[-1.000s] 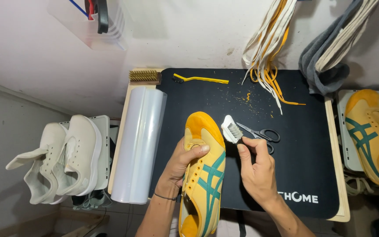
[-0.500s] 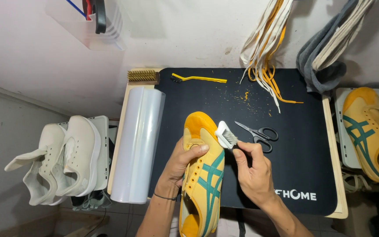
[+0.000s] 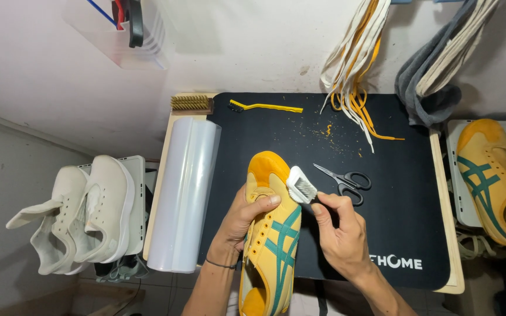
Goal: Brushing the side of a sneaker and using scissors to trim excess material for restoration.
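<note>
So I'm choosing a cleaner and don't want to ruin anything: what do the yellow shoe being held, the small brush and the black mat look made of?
Yellow shoe: looks like matte suede or leather with smooth green stripes; which one is unclear. Small brush in the right hand: white plastic-looking body with pale bristles. Black mat: flat, dull, rubbery-looking surface, speckled with yellow crumbs.
</note>
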